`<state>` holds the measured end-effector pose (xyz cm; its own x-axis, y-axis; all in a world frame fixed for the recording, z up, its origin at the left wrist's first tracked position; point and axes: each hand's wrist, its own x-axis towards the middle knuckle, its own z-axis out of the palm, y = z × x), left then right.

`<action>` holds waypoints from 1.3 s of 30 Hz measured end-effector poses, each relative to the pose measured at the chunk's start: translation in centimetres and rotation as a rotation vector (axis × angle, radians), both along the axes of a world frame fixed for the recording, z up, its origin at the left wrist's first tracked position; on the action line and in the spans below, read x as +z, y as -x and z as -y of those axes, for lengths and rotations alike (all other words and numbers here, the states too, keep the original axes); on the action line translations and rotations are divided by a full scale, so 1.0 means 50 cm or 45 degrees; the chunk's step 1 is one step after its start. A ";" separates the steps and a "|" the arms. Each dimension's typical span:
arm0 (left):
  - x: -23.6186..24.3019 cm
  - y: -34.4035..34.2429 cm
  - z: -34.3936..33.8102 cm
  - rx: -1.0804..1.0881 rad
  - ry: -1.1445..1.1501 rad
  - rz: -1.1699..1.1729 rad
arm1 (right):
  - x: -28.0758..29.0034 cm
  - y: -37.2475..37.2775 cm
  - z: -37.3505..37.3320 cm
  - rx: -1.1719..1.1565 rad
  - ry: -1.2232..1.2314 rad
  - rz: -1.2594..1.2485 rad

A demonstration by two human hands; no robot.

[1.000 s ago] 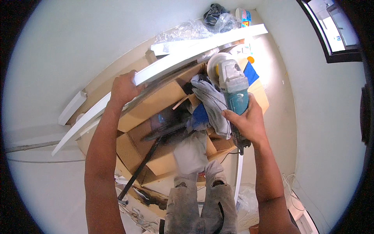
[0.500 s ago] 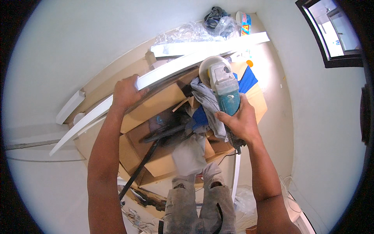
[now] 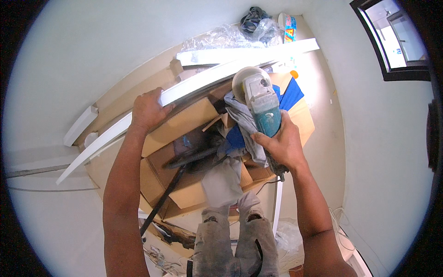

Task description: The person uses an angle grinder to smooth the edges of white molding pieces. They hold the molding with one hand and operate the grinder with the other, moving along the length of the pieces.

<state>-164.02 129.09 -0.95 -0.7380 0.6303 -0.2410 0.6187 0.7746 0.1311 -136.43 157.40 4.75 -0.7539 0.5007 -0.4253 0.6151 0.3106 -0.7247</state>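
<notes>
My left hand (image 3: 150, 111) is closed around a long white strip (image 3: 196, 85), thumb on the near side. The strip runs slantwise from the lower left to the upper right. In my right hand (image 3: 284, 143) is a teal and grey angle grinder (image 3: 265, 104), gripped by its body. Its pale round disc (image 3: 243, 83) sits at the far end, close to the near edge of the strip; whether they touch I cannot tell. Under both hands lies an open cardboard box (image 3: 184, 124) with grey cloth (image 3: 247, 120) and blue cloth (image 3: 290, 94) on it.
A black tube (image 3: 168, 194) slants out of the box. Clear plastic wrap (image 3: 221, 39), a dark bundle (image 3: 254, 19) and a colourful tub (image 3: 289, 28) lie by the far wall. A short white piece (image 3: 81, 127) is at the left. A dark-framed opening (image 3: 392, 39) is at the upper right.
The grinder and my right hand have shifted very slightly left, with the disc nearer the strip. My left hand keeps its hold on the strip.
</notes>
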 end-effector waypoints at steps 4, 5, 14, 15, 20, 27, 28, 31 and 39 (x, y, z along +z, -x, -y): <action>0.001 -0.001 0.003 -0.021 0.014 -0.025 | 0.003 0.007 0.000 0.000 -0.040 -0.048; 0.001 -0.002 0.004 -0.025 0.017 -0.032 | 0.004 0.007 -0.001 -0.010 -0.026 -0.038; 0.003 -0.006 0.003 -0.011 -0.025 -0.020 | -0.005 -0.002 0.001 -0.012 0.035 -0.070; 0.003 -0.006 0.003 -0.023 -0.046 -0.006 | -0.004 -0.001 0.001 -0.014 0.027 -0.073; 0.000 -0.007 0.007 -0.032 -0.017 -0.045 | 0.001 0.003 -0.006 -0.068 0.093 0.053; -0.005 -0.007 0.008 -0.044 -0.014 -0.037 | -0.007 -0.002 -0.001 -0.022 0.042 -0.022; -0.006 -0.008 0.009 -0.033 -0.013 -0.043 | -0.009 -0.003 0.000 -0.012 0.009 -0.045; -0.006 -0.011 0.013 -0.043 -0.044 -0.047 | -0.008 -0.007 0.001 -0.065 0.015 -0.031; -0.003 -0.017 0.008 -0.045 -0.051 -0.019 | -0.002 -0.002 0.004 -0.010 0.051 0.057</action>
